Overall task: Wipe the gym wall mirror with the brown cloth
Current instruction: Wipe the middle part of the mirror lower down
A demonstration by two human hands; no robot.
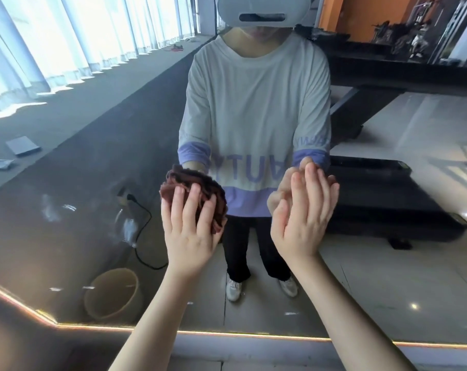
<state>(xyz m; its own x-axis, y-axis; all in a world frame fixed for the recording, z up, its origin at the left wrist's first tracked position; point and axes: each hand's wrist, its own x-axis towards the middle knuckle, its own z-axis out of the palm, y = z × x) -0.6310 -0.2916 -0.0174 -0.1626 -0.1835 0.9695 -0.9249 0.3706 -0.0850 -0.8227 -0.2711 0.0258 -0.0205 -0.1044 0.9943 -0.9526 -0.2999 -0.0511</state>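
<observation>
My left hand [189,231] presses the bunched brown cloth [200,183] against the mirror [66,170], fingers spread nearly straight over it. My right hand [304,218] is open beside it, holding nothing, so I'd wipe with the left

The mirror [80,170] is smooth, glossy glass, smeared with dull streaks [49,210] at about 9 o'clock from the brown cloth [200,183], which is soft, matt, ribbed fabric in rough folds.

brown cloth [191,174]: part-hidden by left hand [189,234] | forearms [146,330]: cut by bottom edge
</observation>
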